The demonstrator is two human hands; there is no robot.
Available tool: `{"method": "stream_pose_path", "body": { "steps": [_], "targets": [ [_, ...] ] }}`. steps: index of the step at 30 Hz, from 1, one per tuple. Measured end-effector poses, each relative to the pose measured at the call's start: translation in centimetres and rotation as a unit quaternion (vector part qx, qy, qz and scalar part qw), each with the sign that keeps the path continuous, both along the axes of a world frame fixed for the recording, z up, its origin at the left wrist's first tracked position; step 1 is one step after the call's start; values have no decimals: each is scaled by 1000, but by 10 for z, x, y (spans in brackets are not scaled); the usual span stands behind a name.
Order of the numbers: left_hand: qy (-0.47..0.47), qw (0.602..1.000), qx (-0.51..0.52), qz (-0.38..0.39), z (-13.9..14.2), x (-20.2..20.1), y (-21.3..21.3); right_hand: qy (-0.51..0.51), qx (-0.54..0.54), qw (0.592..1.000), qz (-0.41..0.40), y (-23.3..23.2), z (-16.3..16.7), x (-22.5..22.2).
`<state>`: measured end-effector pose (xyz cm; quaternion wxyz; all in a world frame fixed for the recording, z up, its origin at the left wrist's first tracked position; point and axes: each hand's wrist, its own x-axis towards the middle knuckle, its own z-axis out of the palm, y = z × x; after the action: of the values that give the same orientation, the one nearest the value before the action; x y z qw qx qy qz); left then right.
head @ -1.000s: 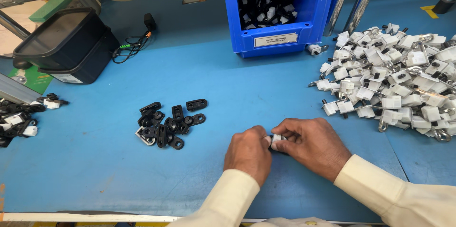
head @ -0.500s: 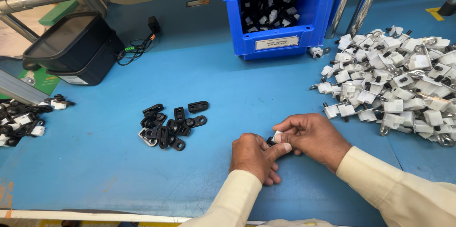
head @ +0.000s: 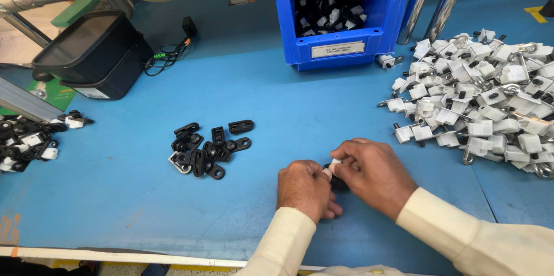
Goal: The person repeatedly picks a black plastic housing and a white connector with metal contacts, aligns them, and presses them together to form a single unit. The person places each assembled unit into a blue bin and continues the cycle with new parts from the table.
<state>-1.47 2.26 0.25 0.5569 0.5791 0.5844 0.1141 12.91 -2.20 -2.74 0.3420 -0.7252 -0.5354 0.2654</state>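
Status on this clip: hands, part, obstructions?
Left hand and right hand together pinch small white-and-black plastic clip. Blue table around them unobstructed.

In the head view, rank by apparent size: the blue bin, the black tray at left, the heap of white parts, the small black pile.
1. Heap of white parts
2. Blue bin and black tray: look alike, unranked
3. Small black pile
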Motion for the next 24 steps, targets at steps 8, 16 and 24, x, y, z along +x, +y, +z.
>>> {"method": "stream_pose_path", "body": {
  "steps": [8, 16, 24],
  "targets": [
    [-21, 1000, -14, -19, 4, 1, -3, 225, -125, 966, -26, 13, 10, 17],
    [-76, 993, -85, 24, 1, 3, 1, 91, -190, 977, 45, 12, 25, 17],
    [-95, 991, -89, 32, -4, 6, -4, 177, -145, 972, -55, 9, 21, 4]
  ]
}}
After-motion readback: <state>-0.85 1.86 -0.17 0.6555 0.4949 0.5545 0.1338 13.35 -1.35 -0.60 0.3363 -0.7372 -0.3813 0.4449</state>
